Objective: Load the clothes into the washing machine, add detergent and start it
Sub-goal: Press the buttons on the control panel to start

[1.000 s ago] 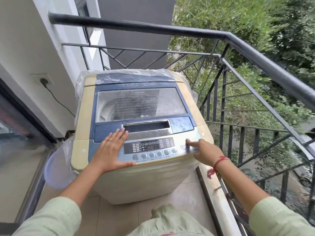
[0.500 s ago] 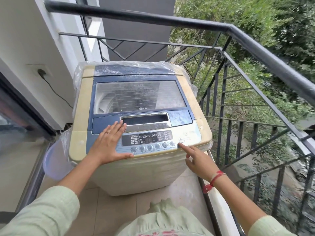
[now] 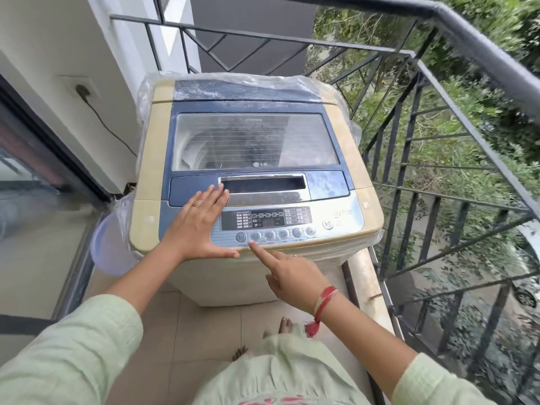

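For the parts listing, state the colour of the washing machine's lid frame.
The lid frame is dark blue; head view shows it best.

The beige tiled balcony floor carries a cream and blue top-loading washing machine, loosely wrapped in clear plastic sheeting and standing upright. A person's bare toes rest on the tiles just before the machine's front.
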`<action>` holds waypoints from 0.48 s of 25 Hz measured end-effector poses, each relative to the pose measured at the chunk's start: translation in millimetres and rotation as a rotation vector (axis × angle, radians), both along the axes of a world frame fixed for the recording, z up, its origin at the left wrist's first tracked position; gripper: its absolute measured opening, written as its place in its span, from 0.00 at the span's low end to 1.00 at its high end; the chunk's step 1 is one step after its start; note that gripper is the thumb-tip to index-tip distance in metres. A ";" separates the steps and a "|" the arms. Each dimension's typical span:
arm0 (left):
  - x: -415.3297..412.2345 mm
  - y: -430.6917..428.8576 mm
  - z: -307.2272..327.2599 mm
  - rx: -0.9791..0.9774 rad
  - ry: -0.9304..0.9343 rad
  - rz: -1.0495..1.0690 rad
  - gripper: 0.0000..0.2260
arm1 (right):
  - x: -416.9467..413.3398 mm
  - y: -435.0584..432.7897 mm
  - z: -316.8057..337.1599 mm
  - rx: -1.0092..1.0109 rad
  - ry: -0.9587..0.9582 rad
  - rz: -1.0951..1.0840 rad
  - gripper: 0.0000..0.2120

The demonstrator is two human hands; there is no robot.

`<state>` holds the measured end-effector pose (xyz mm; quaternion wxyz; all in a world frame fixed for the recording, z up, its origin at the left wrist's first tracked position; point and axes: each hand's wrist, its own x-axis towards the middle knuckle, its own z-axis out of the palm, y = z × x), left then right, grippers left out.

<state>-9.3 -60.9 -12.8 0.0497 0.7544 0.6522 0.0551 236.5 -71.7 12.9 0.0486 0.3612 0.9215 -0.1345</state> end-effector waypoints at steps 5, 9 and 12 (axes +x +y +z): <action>0.2 -0.6 0.1 0.000 0.003 0.002 0.58 | -15.9 2.9 -11.0 0.090 -0.101 0.016 0.36; 1.4 -0.9 -1.6 0.000 0.003 0.007 0.58 | -19.0 2.4 -15.0 0.107 -0.114 0.006 0.37; 1.3 1.3 -1.1 -0.003 -0.001 0.010 0.57 | -21.4 6.6 -15.7 0.105 -0.104 -0.002 0.38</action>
